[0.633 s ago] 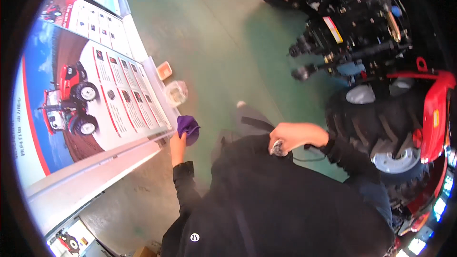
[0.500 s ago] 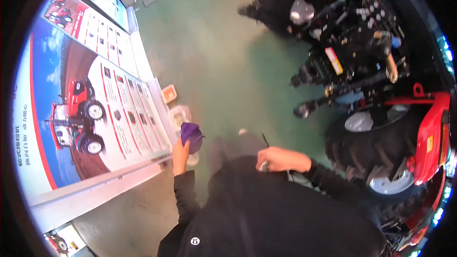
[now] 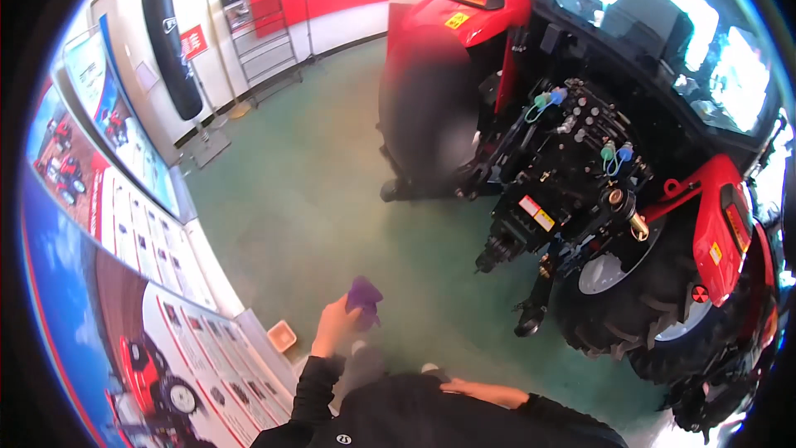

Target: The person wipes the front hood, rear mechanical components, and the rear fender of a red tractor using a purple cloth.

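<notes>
My left hand (image 3: pixel 333 325) is held out in front of me, closed on a purple cloth (image 3: pixel 363 302) that bunches up above the fingers. Close against my dark clothing at the bottom, my right hand (image 3: pixel 474 390) reaches across my front. Its fingers are hidden by the jacket's edge, so what they hold, if anything, does not show. To the right stands the rear of a red tractor (image 3: pixel 537 214), with a black linkage and coloured hose caps, beyond the reach of both hands.
A small orange-pink tray (image 3: pixel 282 336) lies on the floor beside the tractor posters (image 3: pixel 178 328) on my left. Further back stand a black punching bag (image 3: pixel 172 50) and a grey step ladder (image 3: pixel 264 37). A big rear tyre (image 3: pixel 435 120) juts into the green floor.
My view has lifted toward the tractor and far wall. The left hand still grips the purple cloth. My right hand, its fingers visible before around something small and shiny, is now partly hidden.
</notes>
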`<control>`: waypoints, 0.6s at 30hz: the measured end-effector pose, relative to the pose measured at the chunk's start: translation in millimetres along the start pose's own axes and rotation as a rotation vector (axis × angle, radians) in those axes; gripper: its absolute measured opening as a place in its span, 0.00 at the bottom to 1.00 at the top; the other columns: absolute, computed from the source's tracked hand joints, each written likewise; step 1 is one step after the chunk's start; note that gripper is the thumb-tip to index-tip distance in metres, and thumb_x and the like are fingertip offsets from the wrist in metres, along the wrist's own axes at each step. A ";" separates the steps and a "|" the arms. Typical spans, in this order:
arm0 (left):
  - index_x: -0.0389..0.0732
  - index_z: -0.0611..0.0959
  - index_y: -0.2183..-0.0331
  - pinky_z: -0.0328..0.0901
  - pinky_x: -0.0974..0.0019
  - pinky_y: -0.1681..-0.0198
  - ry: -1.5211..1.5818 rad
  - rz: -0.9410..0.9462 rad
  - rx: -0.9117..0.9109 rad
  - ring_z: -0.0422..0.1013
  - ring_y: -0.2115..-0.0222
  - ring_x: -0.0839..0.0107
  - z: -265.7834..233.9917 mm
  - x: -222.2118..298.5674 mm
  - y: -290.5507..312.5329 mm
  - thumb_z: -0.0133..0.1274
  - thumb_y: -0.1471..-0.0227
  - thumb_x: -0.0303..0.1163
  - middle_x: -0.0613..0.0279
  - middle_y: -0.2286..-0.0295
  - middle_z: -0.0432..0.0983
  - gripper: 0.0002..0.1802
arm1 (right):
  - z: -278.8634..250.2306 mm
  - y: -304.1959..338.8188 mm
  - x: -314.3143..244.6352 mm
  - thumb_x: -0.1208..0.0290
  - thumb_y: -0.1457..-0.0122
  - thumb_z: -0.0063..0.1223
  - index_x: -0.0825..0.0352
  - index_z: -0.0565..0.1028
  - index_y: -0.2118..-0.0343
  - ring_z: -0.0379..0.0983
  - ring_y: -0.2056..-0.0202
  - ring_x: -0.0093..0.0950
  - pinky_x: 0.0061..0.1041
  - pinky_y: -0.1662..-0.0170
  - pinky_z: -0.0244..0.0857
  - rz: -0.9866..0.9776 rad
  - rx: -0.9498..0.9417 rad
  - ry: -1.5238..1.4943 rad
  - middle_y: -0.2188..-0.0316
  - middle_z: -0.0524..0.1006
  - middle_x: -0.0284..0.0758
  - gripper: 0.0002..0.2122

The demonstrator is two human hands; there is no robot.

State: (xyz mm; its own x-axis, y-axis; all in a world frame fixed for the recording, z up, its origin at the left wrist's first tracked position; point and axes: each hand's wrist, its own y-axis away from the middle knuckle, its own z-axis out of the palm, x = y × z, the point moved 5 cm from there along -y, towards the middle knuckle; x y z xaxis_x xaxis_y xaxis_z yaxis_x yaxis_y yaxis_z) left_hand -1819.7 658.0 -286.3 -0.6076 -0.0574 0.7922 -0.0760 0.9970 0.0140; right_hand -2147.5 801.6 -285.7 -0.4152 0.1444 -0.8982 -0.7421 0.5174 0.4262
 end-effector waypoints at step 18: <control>0.36 0.79 0.57 0.68 0.54 0.59 -0.008 0.077 -0.398 0.74 0.63 0.46 -30.6 -79.4 -95.4 0.55 0.51 0.38 0.41 0.67 0.78 0.21 | 4.0 -174.1 -88.6 0.75 0.50 0.56 0.61 0.60 0.40 0.70 0.70 0.20 0.21 0.66 0.66 0.144 0.049 -0.081 0.66 0.76 0.33 0.32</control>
State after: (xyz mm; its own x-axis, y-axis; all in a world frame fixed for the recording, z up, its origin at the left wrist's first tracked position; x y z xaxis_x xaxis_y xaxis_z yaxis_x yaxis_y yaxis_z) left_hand -1740.1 569.0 -331.9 -0.6061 0.0193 0.7951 0.2809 0.9405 0.1913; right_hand -1979.4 702.1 -280.8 -0.4699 0.2866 -0.8349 -0.6508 0.5266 0.5470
